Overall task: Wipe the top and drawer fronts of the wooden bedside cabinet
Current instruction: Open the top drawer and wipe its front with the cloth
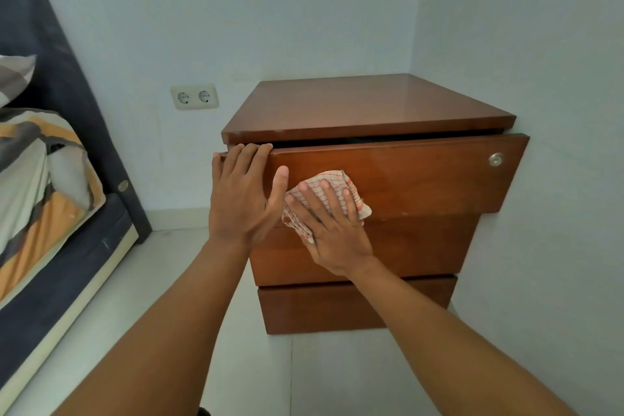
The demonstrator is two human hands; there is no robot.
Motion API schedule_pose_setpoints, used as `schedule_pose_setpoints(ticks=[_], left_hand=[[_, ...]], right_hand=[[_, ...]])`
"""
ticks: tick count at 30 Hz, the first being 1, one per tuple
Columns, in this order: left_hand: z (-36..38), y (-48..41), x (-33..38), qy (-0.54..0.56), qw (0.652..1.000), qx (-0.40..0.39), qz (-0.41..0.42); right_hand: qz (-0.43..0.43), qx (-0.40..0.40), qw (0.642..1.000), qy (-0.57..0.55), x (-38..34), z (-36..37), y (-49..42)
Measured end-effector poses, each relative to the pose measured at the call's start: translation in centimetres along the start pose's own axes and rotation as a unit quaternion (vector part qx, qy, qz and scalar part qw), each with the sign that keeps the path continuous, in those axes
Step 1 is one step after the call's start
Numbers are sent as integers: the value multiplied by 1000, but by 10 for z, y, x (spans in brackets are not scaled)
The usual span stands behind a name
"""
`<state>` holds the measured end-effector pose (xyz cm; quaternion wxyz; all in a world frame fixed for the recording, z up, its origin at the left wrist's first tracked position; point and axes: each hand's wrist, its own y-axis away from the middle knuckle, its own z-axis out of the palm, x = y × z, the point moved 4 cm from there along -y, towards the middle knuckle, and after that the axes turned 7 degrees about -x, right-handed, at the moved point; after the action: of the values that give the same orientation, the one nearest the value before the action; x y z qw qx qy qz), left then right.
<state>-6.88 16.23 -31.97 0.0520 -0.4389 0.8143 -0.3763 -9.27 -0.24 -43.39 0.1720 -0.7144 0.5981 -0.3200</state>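
A glossy brown wooden bedside cabinet (364,105) stands in the room's corner. Its top drawer (422,176) is pulled slightly out and has a round metal lock at the right. Two more drawer fronts sit below it. My left hand (241,196) grips the top drawer's upper left corner, fingers hooked over the edge. My right hand (332,230) lies flat, fingers spread, pressing a white cloth with red checks (332,179) against the lower left of the top drawer front.
A bed (50,230) with a dark blue frame and striped bedding runs along the left. A double wall socket (194,97) sits on the wall left of the cabinet. Pale tiled floor (256,365) lies in front. The right wall touches the cabinet's side.
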Motion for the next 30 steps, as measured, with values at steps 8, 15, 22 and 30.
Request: schedule_pose_setpoints(ticks=[8, 15, 22, 30], left_hand=[[-4, -1, 3, -1, 1000, 0, -9], [-3, -1, 4, -1, 1000, 3, -6], [1, -1, 4, -3, 1000, 7, -4], [6, -2, 0, -4, 1000, 13, 15]], right_hand=[[9, -2, 999, 35, 38, 3, 23], [66, 18, 997, 41, 96, 9, 58], [117, 11, 991, 59, 176, 9, 103], [272, 3, 962, -6, 207, -20, 120]])
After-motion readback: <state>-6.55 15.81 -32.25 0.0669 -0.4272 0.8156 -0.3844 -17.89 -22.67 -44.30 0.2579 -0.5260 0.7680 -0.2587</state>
